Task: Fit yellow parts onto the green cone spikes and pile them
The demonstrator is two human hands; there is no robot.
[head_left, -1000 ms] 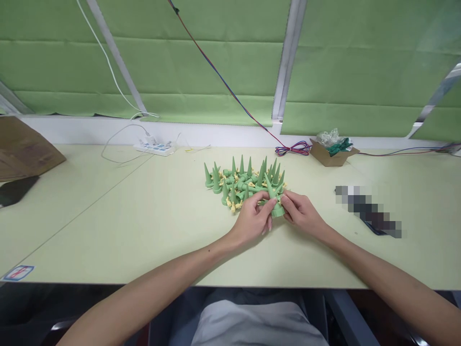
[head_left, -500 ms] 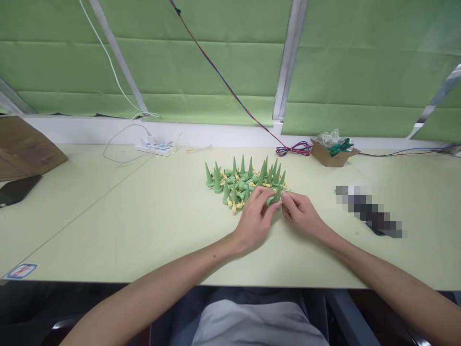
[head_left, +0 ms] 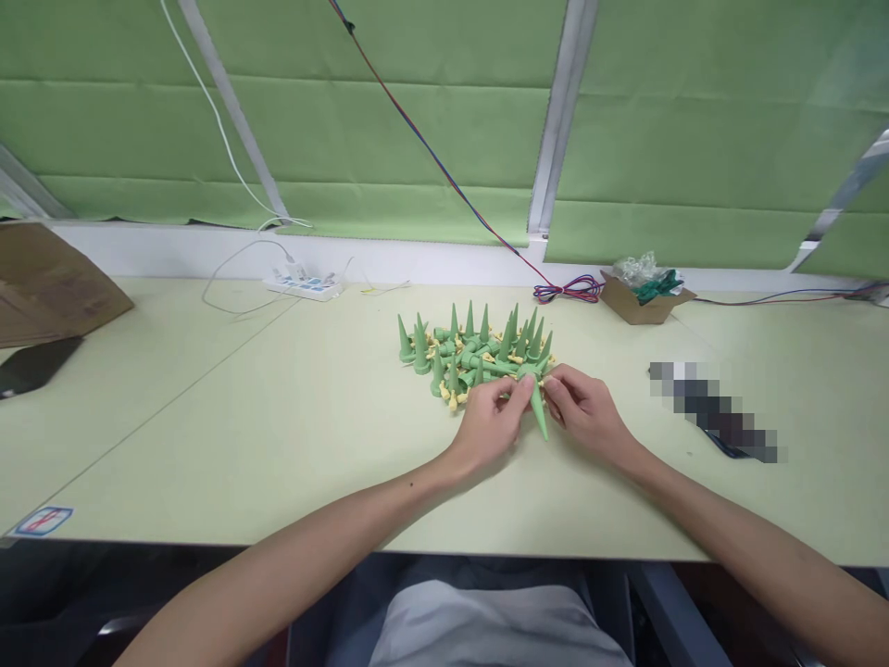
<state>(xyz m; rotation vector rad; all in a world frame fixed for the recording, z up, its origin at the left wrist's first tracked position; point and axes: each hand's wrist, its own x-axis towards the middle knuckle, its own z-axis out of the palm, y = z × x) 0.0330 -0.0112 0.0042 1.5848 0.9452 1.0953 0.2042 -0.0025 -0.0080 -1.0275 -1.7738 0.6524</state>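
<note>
My left hand (head_left: 490,421) is closed on a green plastic watering spike (head_left: 538,414), gripping it near its wide end. The spike's tip points down toward me. Just to its right, my right hand (head_left: 582,405) has thumb and fingers pinched together close against the spike; whatever is between them is hidden. Behind both hands lies a pile of similar green spikes (head_left: 420,350), several standing point up and others lying on their sides. Small yellow valve-like pieces (head_left: 453,402) are mixed in with them, most at the pile's edges.
Along the back of the pale table (head_left: 312,445) are a white power strip (head_left: 306,283), a coiled red and blue cable (head_left: 569,289) and a small cardboard box (head_left: 635,304) with plastic wrap. A larger cardboard piece (head_left: 52,287) stands left. A pixelated dark item (head_left: 715,412) lies right.
The spike in my left hand has turned from point up to point down, toward me. My right hand stays beside it, nearly unmoved.
</note>
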